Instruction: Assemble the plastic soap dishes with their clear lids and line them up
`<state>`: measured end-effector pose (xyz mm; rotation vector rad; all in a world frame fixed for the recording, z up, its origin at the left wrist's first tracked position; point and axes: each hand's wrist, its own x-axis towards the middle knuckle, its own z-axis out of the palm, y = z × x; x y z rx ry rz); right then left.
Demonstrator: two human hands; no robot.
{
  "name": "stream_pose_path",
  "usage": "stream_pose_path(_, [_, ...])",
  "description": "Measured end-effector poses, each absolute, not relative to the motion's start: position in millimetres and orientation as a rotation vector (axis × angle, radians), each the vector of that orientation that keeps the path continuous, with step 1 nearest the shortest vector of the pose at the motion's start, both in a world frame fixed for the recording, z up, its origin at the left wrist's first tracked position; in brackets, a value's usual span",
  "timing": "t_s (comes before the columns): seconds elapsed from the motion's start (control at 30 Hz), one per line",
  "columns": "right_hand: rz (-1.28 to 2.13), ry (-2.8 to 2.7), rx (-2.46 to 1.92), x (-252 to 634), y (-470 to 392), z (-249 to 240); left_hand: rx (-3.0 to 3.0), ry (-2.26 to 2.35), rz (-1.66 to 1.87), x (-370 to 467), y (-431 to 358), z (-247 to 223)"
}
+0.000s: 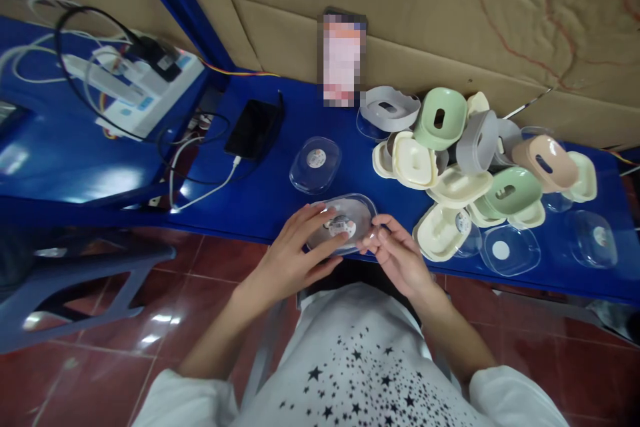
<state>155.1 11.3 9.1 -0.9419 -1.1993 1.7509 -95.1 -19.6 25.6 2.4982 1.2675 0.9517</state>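
Observation:
A clear, rounded plastic lid [360, 205] with a round printed sticker [342, 227] lies at the front edge of the blue table, with something greyish showing through it. Across its left part, my left hand [299, 245] rests with fingers spread, two of them beside the sticker. At the lid's right rim, my right hand [400, 252] has thumb and fingers pinched together on the edge. A glossy spot shows at those fingertips; its nature is unclear. Just behind lies another clear lid [315, 165] with a round sticker.
To the right are piled green [443, 119], cream [443, 232], grey [477, 142] and peach [545, 163] plastic holders, with more clear lids [510, 250] around. A blurred-out phone [343, 57] leans on the cardboard. Another phone [253, 129] is cabled near a power strip [155, 97].

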Motion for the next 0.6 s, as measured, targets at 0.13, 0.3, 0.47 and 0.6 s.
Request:
stream_pose_path(0.13, [1.323,-1.572,-1.109,167.6,7.2,16.5,2.554,1.271,0.865,-99.1,-18.3,21.7])
stream_pose_path(0.3, [0.561,-2.266,-1.040,174.4,15.8,31.4,2.649,1.266,0.782,-106.3,-16.0,11.5])
stream_pose_path(0.47, [0.359,-2.697,-0.618,160.9,40.5,22.6,2.746,1.176,0.927,-121.8,-14.9,0.0])
stream_pose_path(0.6, [0.320,-2.762,-0.558,156.4,51.9,12.0,2.753,1.192,0.905,-134.9,-18.3,-8.6])
